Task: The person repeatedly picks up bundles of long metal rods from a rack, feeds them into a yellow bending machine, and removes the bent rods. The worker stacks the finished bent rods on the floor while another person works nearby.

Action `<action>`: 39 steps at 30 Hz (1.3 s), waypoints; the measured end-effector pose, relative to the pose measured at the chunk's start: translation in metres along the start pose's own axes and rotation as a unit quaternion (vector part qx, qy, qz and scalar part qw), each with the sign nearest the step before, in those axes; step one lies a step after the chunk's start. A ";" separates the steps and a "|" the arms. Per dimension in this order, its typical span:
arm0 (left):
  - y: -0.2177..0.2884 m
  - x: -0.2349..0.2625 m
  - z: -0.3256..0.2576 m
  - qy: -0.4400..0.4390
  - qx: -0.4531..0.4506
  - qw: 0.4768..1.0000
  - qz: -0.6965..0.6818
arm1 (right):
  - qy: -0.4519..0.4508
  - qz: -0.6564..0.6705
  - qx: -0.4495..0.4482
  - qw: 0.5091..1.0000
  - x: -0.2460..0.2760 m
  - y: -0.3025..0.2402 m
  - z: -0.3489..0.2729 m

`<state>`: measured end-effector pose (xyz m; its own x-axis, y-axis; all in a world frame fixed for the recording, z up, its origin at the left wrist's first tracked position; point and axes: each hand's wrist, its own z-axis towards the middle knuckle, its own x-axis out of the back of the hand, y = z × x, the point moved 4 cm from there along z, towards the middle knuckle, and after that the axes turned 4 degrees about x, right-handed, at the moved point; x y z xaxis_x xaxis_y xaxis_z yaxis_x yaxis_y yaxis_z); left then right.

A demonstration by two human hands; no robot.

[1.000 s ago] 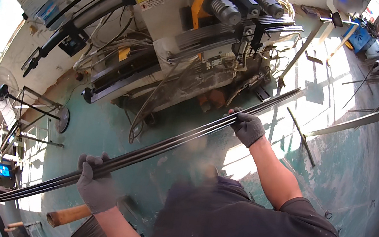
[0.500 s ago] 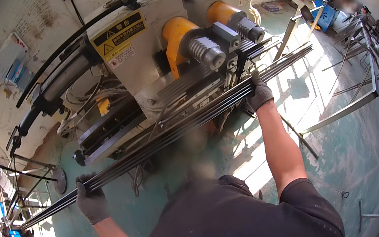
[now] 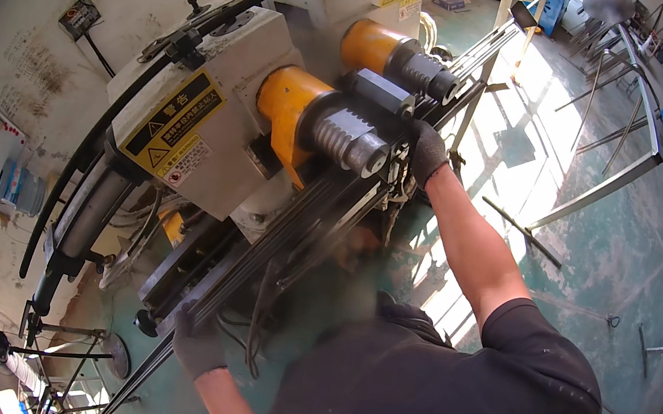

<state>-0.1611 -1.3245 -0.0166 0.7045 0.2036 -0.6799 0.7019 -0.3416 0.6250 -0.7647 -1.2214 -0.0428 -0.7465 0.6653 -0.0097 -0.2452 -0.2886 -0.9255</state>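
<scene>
Dark metal bars (image 3: 263,253) are lying slantwise along the near side of the machine (image 3: 225,168).
I am seeing their long axis running from lower left to upper right: the gloved left hand (image 3: 198,345) is gripping the lower stretch, while the gloved right hand (image 3: 428,157) is resting farther up, just beside the grey block (image 3: 380,89) and nearer the ribbed roller (image 3: 350,142). Its fingertips are hiding from me, so I cannot tell what they are pinching.
</scene>
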 end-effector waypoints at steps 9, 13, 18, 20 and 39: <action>-0.077 -0.078 0.004 0.016 0.061 0.998 -0.011 | 0.249 0.177 -0.313 0.899 -0.043 -0.033 -0.005; -0.095 -0.087 0.013 -0.041 0.098 0.990 -0.096 | 0.195 -0.075 -0.097 0.973 0.018 0.077 0.020; -0.036 0.016 0.049 0.012 0.004 0.993 -0.119 | 0.204 0.041 -0.166 0.964 0.000 0.039 0.005; -0.027 0.033 0.041 0.076 -0.027 0.989 -0.124 | 0.250 0.224 -0.250 0.908 -0.015 0.001 -0.004; -0.139 -0.079 0.024 0.071 0.049 0.993 -0.083 | 0.231 0.074 -0.249 0.938 0.028 0.051 -0.063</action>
<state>-0.3166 -1.3150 -0.0593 0.5932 0.3885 -0.7051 0.8003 -0.3790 0.4646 -0.7585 -1.1740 -0.1140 -0.3740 0.9037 -0.2087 0.2457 -0.1204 -0.9618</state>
